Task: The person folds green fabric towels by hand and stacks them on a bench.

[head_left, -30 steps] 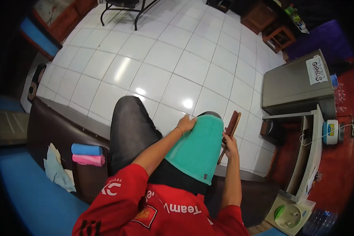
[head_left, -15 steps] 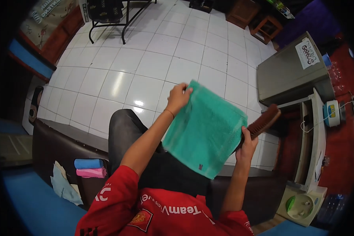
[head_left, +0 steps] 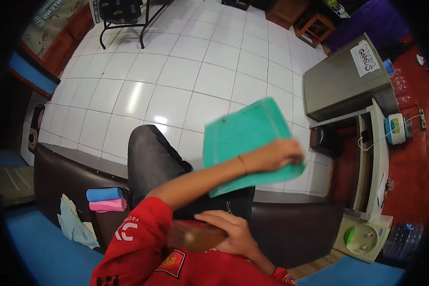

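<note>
A green towel point(head_left: 243, 128) hangs spread out above my lap and the floor, a small dark mark near its upper left edge. My left hand point(head_left: 283, 155) reaches across it and is closed on its right side; motion blurs the fingertips. Close to my chest, my right hand point(head_left: 233, 233) grips a brown brush point(head_left: 195, 236), which is smeared by motion and points left. The towel and the brush are apart. On the brown seat to my left lie a rolled blue towel point(head_left: 104, 194) and a rolled pink towel point(head_left: 108, 205), side by side.
Light-coloured cloths point(head_left: 74, 224) lie farther left on the seat. A grey cabinet point(head_left: 341, 88) with a paper sign stands ahead right, near an open shelf unit point(head_left: 372, 167). A dark folding chair point(head_left: 121, 12) is at the far left on white floor tiles point(head_left: 171, 66).
My left hand has crossed to the right with the towel, which has turned over. My right hand has let go of the towel and brought the brush down toward my chest.
</note>
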### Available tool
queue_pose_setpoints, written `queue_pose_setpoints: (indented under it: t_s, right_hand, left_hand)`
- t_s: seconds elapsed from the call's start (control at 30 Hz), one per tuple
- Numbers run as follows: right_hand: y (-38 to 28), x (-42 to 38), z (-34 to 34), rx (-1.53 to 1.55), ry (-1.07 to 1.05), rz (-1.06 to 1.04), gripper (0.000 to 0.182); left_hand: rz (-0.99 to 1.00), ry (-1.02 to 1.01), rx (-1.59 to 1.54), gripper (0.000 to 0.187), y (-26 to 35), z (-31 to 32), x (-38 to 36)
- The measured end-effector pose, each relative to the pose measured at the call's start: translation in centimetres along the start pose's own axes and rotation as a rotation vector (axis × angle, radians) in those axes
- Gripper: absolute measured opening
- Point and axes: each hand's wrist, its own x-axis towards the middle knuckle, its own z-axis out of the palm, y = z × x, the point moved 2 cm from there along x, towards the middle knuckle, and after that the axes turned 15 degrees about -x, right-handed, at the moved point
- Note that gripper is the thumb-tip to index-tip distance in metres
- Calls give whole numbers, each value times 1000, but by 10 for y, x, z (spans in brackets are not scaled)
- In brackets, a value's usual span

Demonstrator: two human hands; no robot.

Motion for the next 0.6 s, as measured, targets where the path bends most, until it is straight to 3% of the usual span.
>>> queue_pose_setpoints:
  t_s: [0.07, 0.1, 0.13, 0.17, 0.23, 0.3, 0.37, 0.4, 0.43, 0.53, 0.57, 0.6]
  right_hand:
    - [15, -22, -14, 10, 122, -24, 29]
    - [34, -37, -12, 129, 274, 352, 28]
    - [51, -54, -9, 246, 422, 731, 27]
    - [61, -49, -20, 197, 530, 835, 29]
    - [143, -87, -22, -444, 538, 631, 33]
    - [164, -90, -16, 288, 493, 945, 36]
    - [176, -92, -6, 414, 507, 1006, 39]
    - [181, -93, -1, 535, 518, 1065, 41]
    - [186, -95, 2, 539, 517, 1073, 41]
    - [191, -94, 3, 291, 516, 1121, 41]
    - [187, -91, -1, 286, 508, 1129, 41]
    - [179, -87, -10, 97, 470, 1097, 43]
  left_hand:
    - [-107, -72, -124, 16, -25, 48, -63]
    - [-146, -51, -169, 14, -29, 61, -93]
    - [-134, -131, -26, 16, -35, 68, -122]
    - [-120, -210, 116, 18, -35, 70, -143]
    - [-145, -211, 140, 22, -7, 60, -145]
    - [-175, -208, 179, 25, 16, 45, -153]
    - [-230, 15, 338, 36, 29, 19, -169]
    - [-371, 127, 387, 38, 29, 8, -182]
    - [-518, 245, 431, 40, 29, 0, -196]
    - [-1104, 174, 699, 51, 28, -22, -225]
    - [-1111, 176, 690, 51, 30, -27, -225]
    - [-1136, 207, 578, 52, 33, -31, -223]
